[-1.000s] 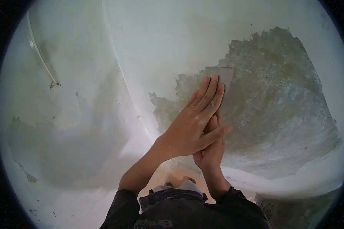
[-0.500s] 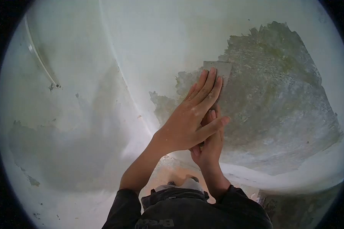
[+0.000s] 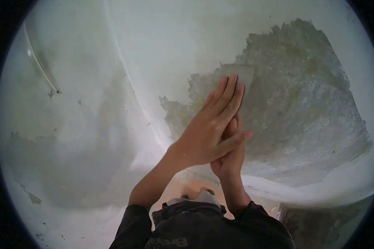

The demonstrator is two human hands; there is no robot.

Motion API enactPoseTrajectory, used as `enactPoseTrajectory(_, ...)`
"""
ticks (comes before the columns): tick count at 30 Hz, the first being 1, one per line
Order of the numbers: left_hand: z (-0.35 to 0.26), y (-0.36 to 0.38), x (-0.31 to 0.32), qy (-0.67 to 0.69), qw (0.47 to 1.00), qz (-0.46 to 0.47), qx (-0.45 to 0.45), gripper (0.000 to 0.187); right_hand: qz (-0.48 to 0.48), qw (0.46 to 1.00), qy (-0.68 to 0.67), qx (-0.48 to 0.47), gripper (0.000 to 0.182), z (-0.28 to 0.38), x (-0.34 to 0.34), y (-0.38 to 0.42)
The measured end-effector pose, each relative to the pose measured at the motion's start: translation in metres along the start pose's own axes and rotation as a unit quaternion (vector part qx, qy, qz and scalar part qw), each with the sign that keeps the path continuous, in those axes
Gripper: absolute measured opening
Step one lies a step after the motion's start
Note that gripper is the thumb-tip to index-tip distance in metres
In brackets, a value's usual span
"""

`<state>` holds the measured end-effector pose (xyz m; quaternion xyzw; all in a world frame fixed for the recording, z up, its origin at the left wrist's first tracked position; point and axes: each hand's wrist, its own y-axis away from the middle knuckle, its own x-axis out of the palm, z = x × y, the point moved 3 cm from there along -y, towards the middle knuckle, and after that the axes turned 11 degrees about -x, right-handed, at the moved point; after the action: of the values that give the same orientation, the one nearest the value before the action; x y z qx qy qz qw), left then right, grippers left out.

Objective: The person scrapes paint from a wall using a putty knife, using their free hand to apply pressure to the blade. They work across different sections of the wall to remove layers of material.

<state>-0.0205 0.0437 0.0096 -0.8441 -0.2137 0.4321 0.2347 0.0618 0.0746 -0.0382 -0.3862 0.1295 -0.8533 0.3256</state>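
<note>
A flat grey scraper blade (image 3: 244,74) lies against the wall at the upper left border of a large rough grey patch (image 3: 303,95). My left hand (image 3: 207,128) is laid over the blade, its fingers stretched out flat and pointing up, its thumb spread to the right. Beneath it, my right hand (image 3: 232,159) is closed round what appears to be the scraper's handle, which is mostly hidden by both hands. The right fingers show only in part under the left palm.
Pale painted wall (image 3: 174,41) surrounds the patch, with ragged edges on its left. A wall corner runs down left of my hands. A thin white conduit (image 3: 39,60) is on the left wall (image 3: 70,166). My feet (image 3: 210,192) stand on the floor below.
Both hands and the scraper have shifted slightly right and down relative to the wall patch. The right hand keeps its grip, and the left stays flat on the blade.
</note>
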Motion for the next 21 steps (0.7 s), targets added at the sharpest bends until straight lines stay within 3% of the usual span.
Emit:
enactPoseTrajectory(3,0.0,-0.004,-0.001,0.014,1.0,0.001,0.001,0.085,-0.007,0.998,-0.041,0.045,0.058,-0.004,-0.002,-0.001)
enactPoseTrajectory(7,0.0,-0.003,-0.002,0.004,1.0,0.004,-0.01,0.086,-0.006,0.999,-0.033,0.0,0.058,0.005,0.01,-0.004)
enactPoseTrajectory(10,0.0,-0.001,-0.002,-0.005,1.0,0.017,-0.016,0.087,-0.041,0.995,-0.056,0.066,0.057,-0.011,-0.007,0.002)
enactPoseTrajectory(13,0.002,-0.004,-0.002,0.012,1.0,0.007,-0.018,0.087,0.019,0.997,-0.021,0.072,0.056,-0.012,-0.015,0.0)
enactPoseTrajectory(19,-0.002,-0.007,-0.006,-0.006,1.0,0.001,-0.008,0.084,0.028,0.997,0.041,0.051,0.056,0.001,0.005,-0.005)
enactPoseTrajectory(21,0.002,-0.007,-0.002,-0.036,0.999,-0.022,-0.007,0.085,-0.13,0.986,-0.066,0.081,0.056,-0.009,0.003,-0.009)
